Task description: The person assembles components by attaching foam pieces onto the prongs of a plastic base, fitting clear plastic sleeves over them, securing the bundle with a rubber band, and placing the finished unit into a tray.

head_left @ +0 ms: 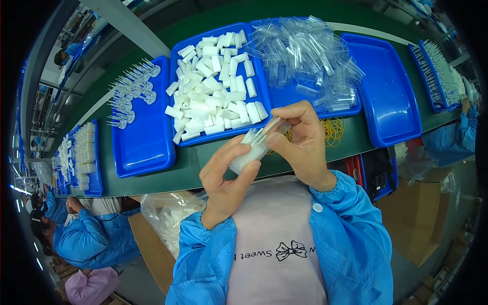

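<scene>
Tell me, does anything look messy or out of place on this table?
Mildly: yellow rubber bands lie loose on the green tabletop rather than in a tray, and clear plastic pieces are jumbled, some seemingly jutting past their blue tray's rim.

Blocks [216, 63] lie in the centre tray [260, 76] on the counter [190, 160]. The second tray [284, 99], holding sleeves [305, 51], adjoins its right side; the third tray [389, 96] stands further right. The left tray [140, 137] carries pronged parts [145, 95] toward its far end. Rubber bands [333, 131] lie before the second tray.
</scene>
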`<state>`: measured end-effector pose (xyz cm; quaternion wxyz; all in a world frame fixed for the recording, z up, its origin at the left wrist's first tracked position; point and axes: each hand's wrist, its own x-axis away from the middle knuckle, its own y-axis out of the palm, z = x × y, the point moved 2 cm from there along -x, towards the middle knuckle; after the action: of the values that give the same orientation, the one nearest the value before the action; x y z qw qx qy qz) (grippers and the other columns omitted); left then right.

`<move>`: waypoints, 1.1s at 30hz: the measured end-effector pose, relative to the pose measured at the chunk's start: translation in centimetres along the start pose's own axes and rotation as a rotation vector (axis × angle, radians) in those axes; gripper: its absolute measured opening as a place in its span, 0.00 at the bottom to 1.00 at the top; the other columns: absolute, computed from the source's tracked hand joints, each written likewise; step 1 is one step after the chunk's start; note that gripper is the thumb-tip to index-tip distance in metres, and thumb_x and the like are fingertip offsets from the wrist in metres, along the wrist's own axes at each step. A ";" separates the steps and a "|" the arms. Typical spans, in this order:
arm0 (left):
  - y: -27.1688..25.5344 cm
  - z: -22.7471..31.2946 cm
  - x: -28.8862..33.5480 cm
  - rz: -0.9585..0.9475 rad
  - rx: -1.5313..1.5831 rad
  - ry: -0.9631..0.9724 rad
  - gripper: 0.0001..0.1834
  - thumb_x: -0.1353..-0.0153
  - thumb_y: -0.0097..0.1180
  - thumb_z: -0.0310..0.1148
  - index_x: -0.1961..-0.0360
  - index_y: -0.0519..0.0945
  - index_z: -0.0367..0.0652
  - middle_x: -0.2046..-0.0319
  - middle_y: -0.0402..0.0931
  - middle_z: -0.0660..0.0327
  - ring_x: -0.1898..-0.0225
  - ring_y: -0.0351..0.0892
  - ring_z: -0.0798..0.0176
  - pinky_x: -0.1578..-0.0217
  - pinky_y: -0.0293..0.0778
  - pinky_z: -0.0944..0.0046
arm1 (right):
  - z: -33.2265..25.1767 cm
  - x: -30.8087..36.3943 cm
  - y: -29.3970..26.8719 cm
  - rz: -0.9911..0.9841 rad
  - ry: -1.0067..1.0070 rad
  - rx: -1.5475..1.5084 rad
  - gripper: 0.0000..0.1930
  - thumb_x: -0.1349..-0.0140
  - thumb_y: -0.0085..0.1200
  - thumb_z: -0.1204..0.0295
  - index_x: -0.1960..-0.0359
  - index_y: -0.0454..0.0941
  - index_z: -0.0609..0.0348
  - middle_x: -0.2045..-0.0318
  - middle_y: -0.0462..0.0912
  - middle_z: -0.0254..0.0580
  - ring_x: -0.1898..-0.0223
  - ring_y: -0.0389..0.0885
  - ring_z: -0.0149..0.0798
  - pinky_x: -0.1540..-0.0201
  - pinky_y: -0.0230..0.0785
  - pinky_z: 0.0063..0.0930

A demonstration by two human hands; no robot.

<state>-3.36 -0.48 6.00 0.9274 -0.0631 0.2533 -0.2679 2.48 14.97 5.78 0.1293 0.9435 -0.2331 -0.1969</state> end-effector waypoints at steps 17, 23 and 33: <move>0.1 -0.3 0.2 -0.041 0.016 0.001 0.36 0.50 0.66 0.21 0.42 0.59 0.38 0.53 0.77 0.46 0.52 0.78 0.58 0.50 0.71 0.62 | -3.5 -2.5 -0.5 -0.204 -0.110 0.531 0.06 0.48 0.59 0.76 0.68 0.81 0.62 0.73 0.77 0.38 0.66 0.72 0.33 0.61 0.63 0.26; 1.4 -2.6 -0.8 -0.259 0.563 -0.421 0.38 0.39 0.56 0.47 0.35 0.54 0.39 0.49 0.73 0.48 0.50 0.76 0.58 0.51 0.73 0.60 | -2.8 -3.6 -1.5 -0.270 -0.073 0.608 0.06 0.47 0.58 0.74 0.68 0.81 0.61 0.72 0.78 0.38 0.66 0.71 0.33 0.61 0.63 0.27; 3.8 -4.1 -0.7 -0.320 1.322 -1.137 0.29 0.32 0.40 0.53 0.42 0.66 0.40 0.56 0.74 0.56 0.54 0.78 0.57 0.55 0.78 0.58 | -3.5 -2.6 -1.7 -0.526 -0.096 0.860 0.43 0.58 0.67 0.69 0.36 0.62 0.57 0.38 0.65 0.51 0.36 0.62 0.54 0.37 0.56 0.41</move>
<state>-4.18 3.22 1.84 0.7111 0.3275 -0.4646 -0.4139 2.49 18.22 9.12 -0.3357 0.9281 -0.0533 -0.1520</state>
